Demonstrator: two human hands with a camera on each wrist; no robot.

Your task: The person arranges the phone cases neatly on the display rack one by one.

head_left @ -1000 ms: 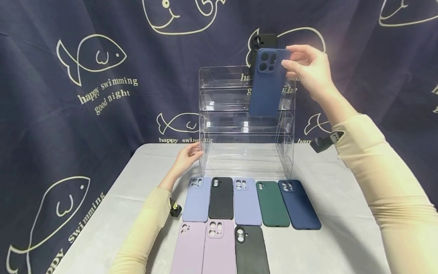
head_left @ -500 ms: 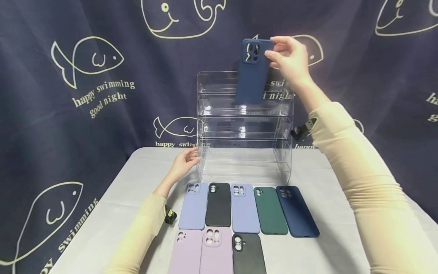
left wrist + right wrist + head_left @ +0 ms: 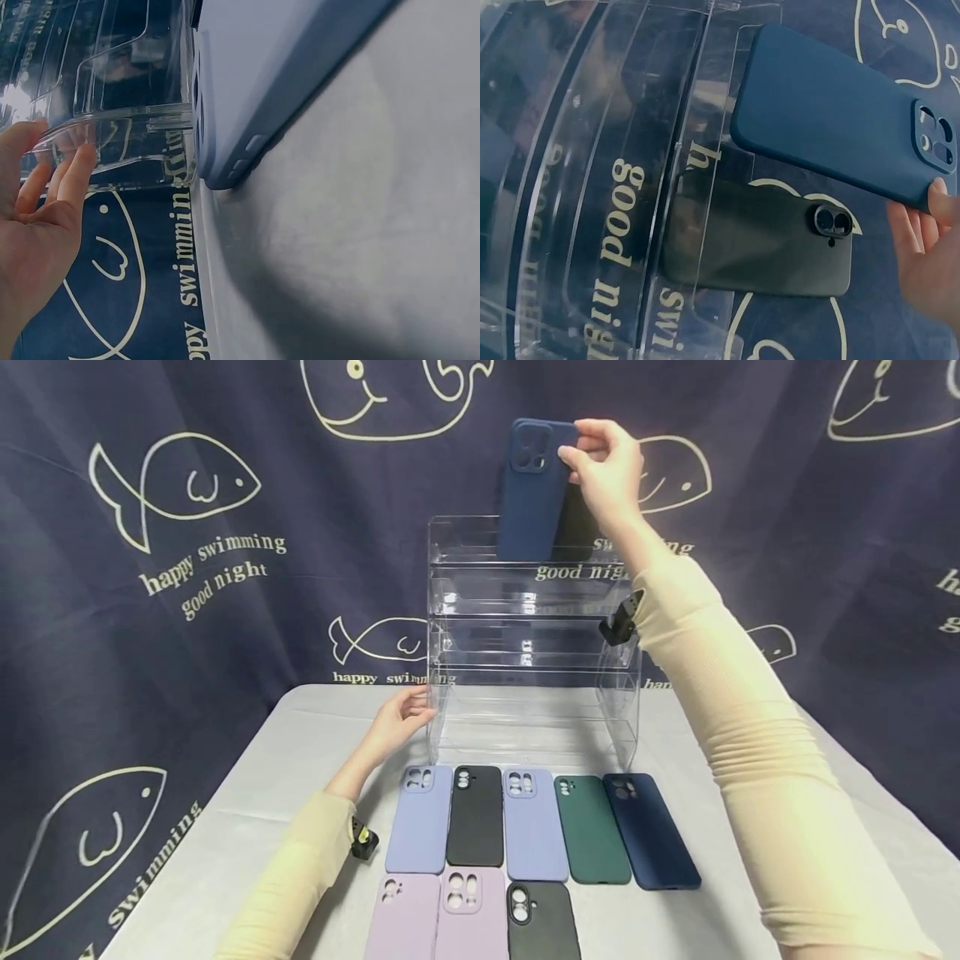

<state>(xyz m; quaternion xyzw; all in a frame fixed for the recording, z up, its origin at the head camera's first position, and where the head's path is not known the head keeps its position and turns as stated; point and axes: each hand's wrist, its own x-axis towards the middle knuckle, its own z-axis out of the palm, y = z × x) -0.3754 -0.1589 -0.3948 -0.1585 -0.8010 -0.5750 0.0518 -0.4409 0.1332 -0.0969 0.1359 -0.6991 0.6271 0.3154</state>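
Note:
My right hand (image 3: 611, 472) pinches a dark blue phone case (image 3: 528, 497) by its upper right corner, thumb in front. The case hangs nearly upright at the top tier of a clear stepped display rack (image 3: 532, 747); whether its lower end touches the rack, I cannot tell. A black phone case (image 3: 757, 240) stands in that top tier, right of the blue one, partly hidden by my hand in the head view. My left hand (image 3: 397, 718) holds the rack's left side edge, thumb and fingers on either side of the clear panel (image 3: 116, 120).
In front of the rack lies a row of cases: light blue (image 3: 420, 827), black (image 3: 476, 822), light blue (image 3: 536, 831), green (image 3: 594, 835) and dark blue (image 3: 654, 839). Nearer are two lilac cases (image 3: 405, 918) and a black one (image 3: 543, 927). A patterned curtain (image 3: 225, 677) hangs behind.
My right hand has carried the dark blue case up and to the left, from in front of the rack's right side to its top tier. The left hand stays at the rack's side.

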